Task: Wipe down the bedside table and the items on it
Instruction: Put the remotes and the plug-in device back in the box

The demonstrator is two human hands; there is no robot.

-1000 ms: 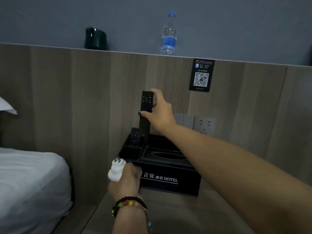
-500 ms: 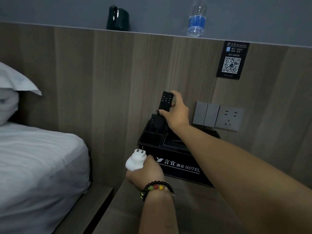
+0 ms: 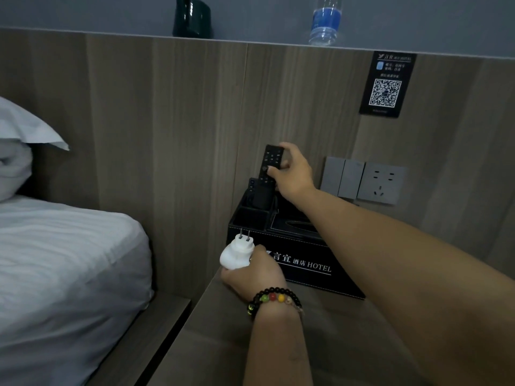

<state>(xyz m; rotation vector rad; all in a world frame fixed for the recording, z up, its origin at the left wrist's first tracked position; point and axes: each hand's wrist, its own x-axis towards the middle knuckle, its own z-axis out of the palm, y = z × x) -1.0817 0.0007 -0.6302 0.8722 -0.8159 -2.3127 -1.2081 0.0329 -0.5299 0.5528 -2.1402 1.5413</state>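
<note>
In the head view, a wood-grain desk [image 3: 320, 338] sits low against a tall panelled headboard wall [image 3: 167, 135], with grey painted wall above its ledge. On the ledge stand a dark green container [image 3: 191, 16] and a water bottle [image 3: 324, 20] with a blue label. A black QR-code plaque [image 3: 386, 84] is fixed to the panel, and below it are two grey switches [image 3: 344, 178] beside a wall socket [image 3: 380, 183]. To the left lie a bed with a white sheet [image 3: 55, 274] and a pillow [image 3: 25, 129].

At the back of the desk, touching the panel, stands a black hotel organizer box [image 3: 301, 266] with a tissue slot and side compartments. The right hand [image 3: 292, 174] grasps a black remote control [image 3: 270, 165] upright, its lower end in the back compartment next to a second remote [image 3: 257, 190]. The left hand [image 3: 250, 271], with a beaded bracelet [image 3: 274, 298] on the wrist, grips a white plug adapter [image 3: 237, 253], prongs up, just in front of the box's left corner.

Compared with half a second ago, the remote sits slightly deeper in the compartment, the adapter is held in much the same place, and the camera has tipped a little.

The desk's left edge borders a dark gap beside the bed frame [image 3: 156, 330]; bare desktop lies in front of the box, crossed by both forearms.
</note>
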